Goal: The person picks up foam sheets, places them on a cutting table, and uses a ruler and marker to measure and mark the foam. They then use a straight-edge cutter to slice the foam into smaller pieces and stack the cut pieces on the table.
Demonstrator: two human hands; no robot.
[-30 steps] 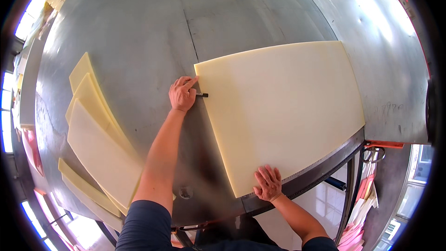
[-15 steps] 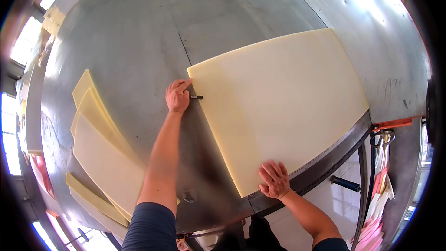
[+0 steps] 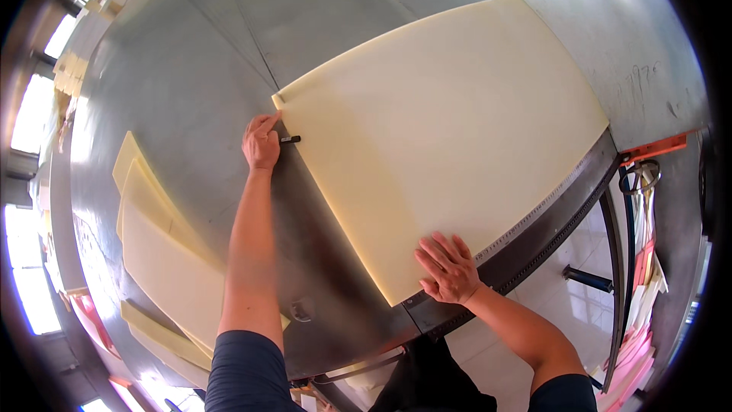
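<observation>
A large cream foam sheet (image 3: 450, 122) lies flat on the grey metal table. My left hand (image 3: 261, 141) is at its left edge, close to the far left corner. A short black marker (image 3: 290, 139) pokes out of that closed hand toward the sheet, while the index finger stretches to the foam's edge. Near the front edge, my right hand (image 3: 448, 268) rests flat on the sheet with its fingers spread. A small dark mark (image 3: 280, 97) shows at the sheet's far left corner.
Several cream foam offcuts (image 3: 164, 248) lie overlapping to the left of my left arm. A ruler strip (image 3: 534, 217) runs along the table's front edge. Beyond that edge are a dark cylindrical handle (image 3: 587, 278) and a red bar (image 3: 654, 149). Pink and white scraps (image 3: 637, 336) hang at the right.
My view has shifted, so the sheet and both hands sit a little higher in the picture. A dark mark now shows at the far left corner. Both hands keep about the same places.
</observation>
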